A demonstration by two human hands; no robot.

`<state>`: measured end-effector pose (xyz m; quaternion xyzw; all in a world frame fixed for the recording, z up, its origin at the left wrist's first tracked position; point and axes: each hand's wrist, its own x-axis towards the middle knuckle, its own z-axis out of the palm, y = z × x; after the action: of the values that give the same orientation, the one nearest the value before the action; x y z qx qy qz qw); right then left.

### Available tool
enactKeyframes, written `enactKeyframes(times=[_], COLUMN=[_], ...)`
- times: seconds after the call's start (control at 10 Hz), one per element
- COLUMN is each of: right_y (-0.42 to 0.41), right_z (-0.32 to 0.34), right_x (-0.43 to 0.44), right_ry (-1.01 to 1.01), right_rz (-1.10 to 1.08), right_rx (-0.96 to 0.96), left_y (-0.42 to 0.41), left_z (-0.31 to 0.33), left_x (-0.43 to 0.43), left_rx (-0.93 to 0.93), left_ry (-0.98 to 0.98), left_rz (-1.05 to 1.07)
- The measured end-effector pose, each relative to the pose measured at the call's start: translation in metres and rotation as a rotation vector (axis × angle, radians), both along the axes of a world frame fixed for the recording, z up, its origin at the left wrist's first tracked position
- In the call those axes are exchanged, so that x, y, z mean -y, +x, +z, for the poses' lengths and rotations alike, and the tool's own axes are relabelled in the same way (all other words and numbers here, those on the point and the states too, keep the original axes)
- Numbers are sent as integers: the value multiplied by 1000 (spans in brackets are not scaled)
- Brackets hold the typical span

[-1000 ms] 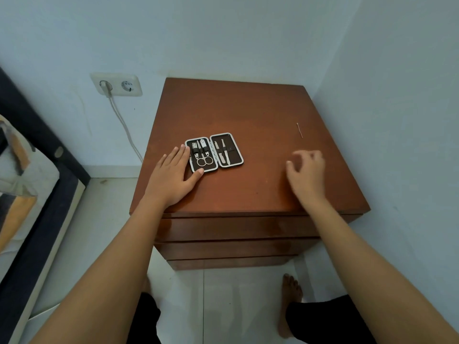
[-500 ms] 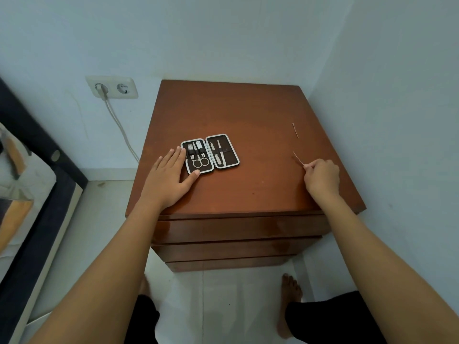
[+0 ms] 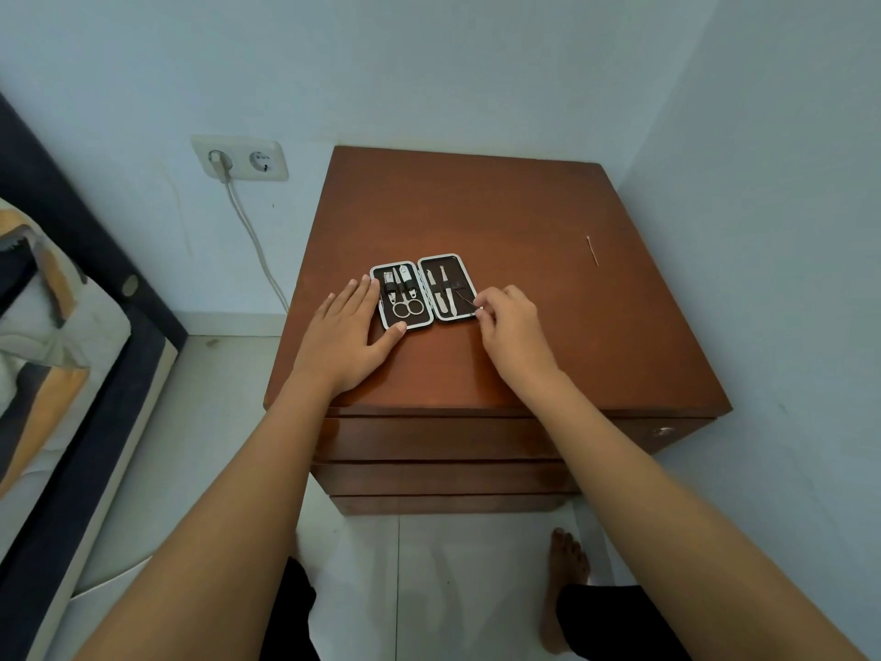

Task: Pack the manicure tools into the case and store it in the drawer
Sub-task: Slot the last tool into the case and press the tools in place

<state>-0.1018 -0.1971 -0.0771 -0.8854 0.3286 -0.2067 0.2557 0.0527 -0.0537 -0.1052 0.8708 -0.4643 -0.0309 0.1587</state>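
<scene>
While the left hand [image 3: 345, 338] lies flat and open on the desk [image 3: 500, 221], its fingertips touching the left edge of the open manicure case [image 3: 423, 292] to steady it, the right hand [image 3: 507, 322] has come across from the right side of the desk to the case's right half. Half a second ago that hand was pinched on a thin metal tool near the right edge; now its fingertips are closed on that thin tool [image 3: 465, 300], whose tip angles in over the right-hand compartment beside the 2 pale implements already strapped there. The left compartment holds the scissors [image 3: 408, 307] and 2 clipper-type pieces, all seated. So the carry is done and the seating has begun; the tool probably needs to slide under the elastic band, which is too small to make out clearly.

1 more thin pin-like tool [image 3: 592, 250] lies loose on the far right of the desk, well apart from the case, so packing is not finished. After it goes in, the case must be shut and put into 1 of the drawers [image 3: 443, 438] below, all closed at present.
</scene>
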Motion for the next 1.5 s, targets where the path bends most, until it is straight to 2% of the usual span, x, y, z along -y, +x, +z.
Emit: enactKeyframes(times=[0.5, 0.8, 1.0, 1.4, 1.5], right_y=[3, 12, -7, 5, -1], right_z=[5, 1, -10, -12, -10], right_x=[-11, -13, -12, -2, 4], right_ry=[-132, -173, -212, -158, -30], right_rz=[-67, 12, 37, 40, 54], right_rx=[-141, -269, -165, -258, -112], left_y=[-1, -1, -1, -1, -1], left_z=[0, 1, 0, 2, 1], left_x=[1, 1, 1, 1, 1], left_rx=[5, 0, 0, 7, 6], left_ry=[3, 8, 8, 9, 4], left_rz=[-5, -4, -5, -6, -8])
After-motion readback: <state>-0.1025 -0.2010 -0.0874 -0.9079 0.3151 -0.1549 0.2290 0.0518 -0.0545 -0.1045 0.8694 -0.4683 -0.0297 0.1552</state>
